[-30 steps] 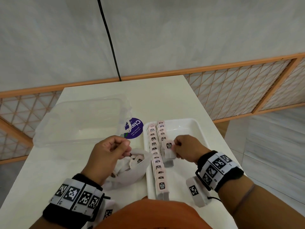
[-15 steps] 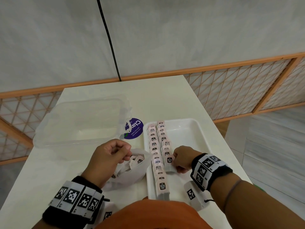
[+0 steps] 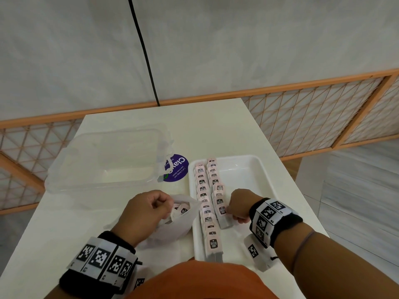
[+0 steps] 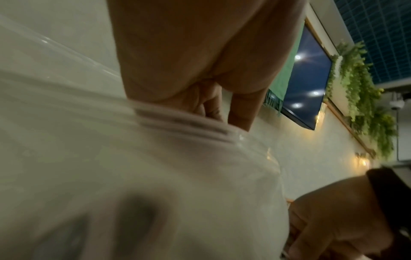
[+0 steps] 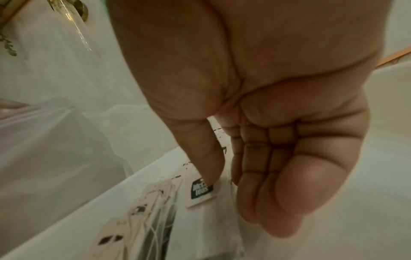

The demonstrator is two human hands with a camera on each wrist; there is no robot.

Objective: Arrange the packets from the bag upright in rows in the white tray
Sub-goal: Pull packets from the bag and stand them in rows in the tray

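Observation:
The white tray (image 3: 266, 171) lies on the table's right side. Two rows of pink-tagged packets stand in it: a long left row (image 3: 205, 203) and a shorter second row (image 3: 216, 186). My right hand (image 3: 238, 206) pinches a packet (image 3: 222, 212) at the near end of the second row. In the right wrist view the thumb (image 5: 204, 158) presses its tag (image 5: 201, 190) against the curled fingers. My left hand (image 3: 149, 210) pinches the rim (image 4: 184, 121) of the white plastic bag (image 3: 179, 228), left of the tray. Several packets (image 3: 183, 210) show inside the bag.
An empty clear plastic container (image 3: 103, 160) sits at the back left, with a purple round sticker (image 3: 176, 168) beside it. The tray's right half (image 3: 244, 180) holds nothing. An orange lattice railing (image 3: 313, 117) runs behind the table, whose right edge is close to the tray.
My right hand has carried the packet down and toward me, setting it against the near end of the second row. My left hand has stayed on the bag's rim.

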